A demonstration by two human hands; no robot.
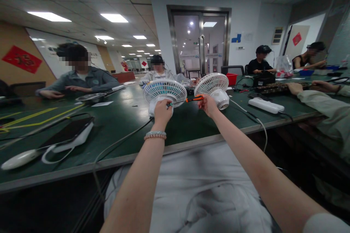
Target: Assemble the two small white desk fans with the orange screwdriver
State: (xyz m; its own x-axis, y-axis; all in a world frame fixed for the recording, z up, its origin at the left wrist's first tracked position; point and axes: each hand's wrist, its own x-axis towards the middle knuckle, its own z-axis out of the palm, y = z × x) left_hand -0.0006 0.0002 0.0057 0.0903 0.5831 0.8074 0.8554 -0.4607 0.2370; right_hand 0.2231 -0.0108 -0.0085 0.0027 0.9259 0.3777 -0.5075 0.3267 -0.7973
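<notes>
Two white fans stand side by side on the green table. In front of the left fan point(175, 91) is my left hand point(162, 111), closed on a small dark and teal thing whose kind I cannot make out. My right hand point(209, 105) is closed around one end of an orange and black screwdriver point(194, 98), which points left, towards the left fan. The right fan point(212, 84) is tilted just behind my right hand, its round motor housing point(222, 99) beside the fingers. Whether my fingers touch either fan is unclear.
On the green table point(180, 127) lie a black-screened device point(69, 133) at left and a white power strip point(266, 105) at right. Cables run over the front edge. A red bin point(232, 79) stands behind the fans. Several people sit around; another person's sleeve point(325, 105) is at right.
</notes>
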